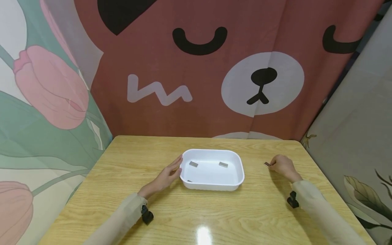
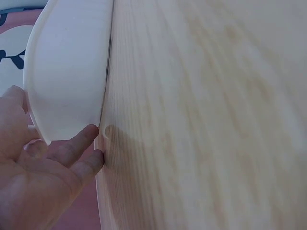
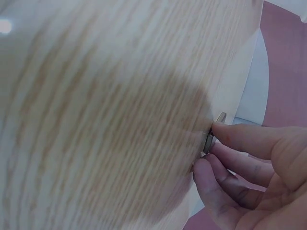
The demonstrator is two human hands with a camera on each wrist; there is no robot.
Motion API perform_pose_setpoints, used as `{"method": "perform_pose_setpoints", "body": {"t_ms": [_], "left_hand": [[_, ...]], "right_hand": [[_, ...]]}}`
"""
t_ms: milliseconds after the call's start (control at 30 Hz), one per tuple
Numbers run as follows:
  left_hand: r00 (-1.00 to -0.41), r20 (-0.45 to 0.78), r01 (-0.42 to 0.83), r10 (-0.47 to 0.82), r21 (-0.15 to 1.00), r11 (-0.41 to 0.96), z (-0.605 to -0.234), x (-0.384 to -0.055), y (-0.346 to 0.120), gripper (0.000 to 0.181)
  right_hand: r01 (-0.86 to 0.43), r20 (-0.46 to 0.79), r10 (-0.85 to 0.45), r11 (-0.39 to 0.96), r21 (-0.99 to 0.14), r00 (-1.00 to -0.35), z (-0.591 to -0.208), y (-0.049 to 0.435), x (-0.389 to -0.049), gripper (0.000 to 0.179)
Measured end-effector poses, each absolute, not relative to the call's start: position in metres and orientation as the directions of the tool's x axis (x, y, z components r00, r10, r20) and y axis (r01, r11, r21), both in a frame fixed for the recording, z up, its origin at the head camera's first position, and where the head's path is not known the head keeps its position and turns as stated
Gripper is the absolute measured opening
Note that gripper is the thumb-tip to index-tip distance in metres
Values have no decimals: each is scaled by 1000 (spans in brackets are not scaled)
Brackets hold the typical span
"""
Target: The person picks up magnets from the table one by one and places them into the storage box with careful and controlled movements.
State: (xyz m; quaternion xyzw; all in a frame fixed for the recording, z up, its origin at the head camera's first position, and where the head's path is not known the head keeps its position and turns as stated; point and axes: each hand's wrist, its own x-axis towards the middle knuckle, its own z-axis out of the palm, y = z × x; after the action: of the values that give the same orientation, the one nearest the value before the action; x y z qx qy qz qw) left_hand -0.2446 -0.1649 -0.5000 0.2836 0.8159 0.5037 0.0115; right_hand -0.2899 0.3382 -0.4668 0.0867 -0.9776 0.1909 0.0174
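A white plastic basin with rounded corners stands mid-table. My left hand rests against its left wall, fingers fairly straight; in the left wrist view the fingertips are right at the basin's lower edge. Inside the basin lie a small flat silver-grey rectangular piece on the left and a similar piece on the right. A bit of another dark piece shows by the front wall, mostly hidden. To the right of the basin, my right hand pinches a small metallic rectangular piece between thumb and fingers, close over the table.
The light wood-grain table has its back edge against a red-brown curtain with a bear face. Printed cloth hangs at both sides. Black wrist cameras sit on both sleeves. A light reflection shows near the front.
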Motion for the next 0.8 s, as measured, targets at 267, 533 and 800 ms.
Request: {"method": "perform_pose_setpoints", "body": {"t_ms": [267, 533, 800], "left_hand": [[-837, 278, 462, 472, 820, 337, -501, -245, -164, 52], [-841, 267, 451, 470, 827, 337, -500, -245, -165, 53], [-843, 266, 446, 468, 832, 330, -502, -246, -165, 53]], "right_hand": [[-168, 35, -168, 902, -398, -985, -465, 341, -290, 12], [-150, -37, -190, 868, -473, -981, -463, 344, -290, 12], [-120, -66, -173, 867, -484, -983, -466, 346, -292, 14]]}}
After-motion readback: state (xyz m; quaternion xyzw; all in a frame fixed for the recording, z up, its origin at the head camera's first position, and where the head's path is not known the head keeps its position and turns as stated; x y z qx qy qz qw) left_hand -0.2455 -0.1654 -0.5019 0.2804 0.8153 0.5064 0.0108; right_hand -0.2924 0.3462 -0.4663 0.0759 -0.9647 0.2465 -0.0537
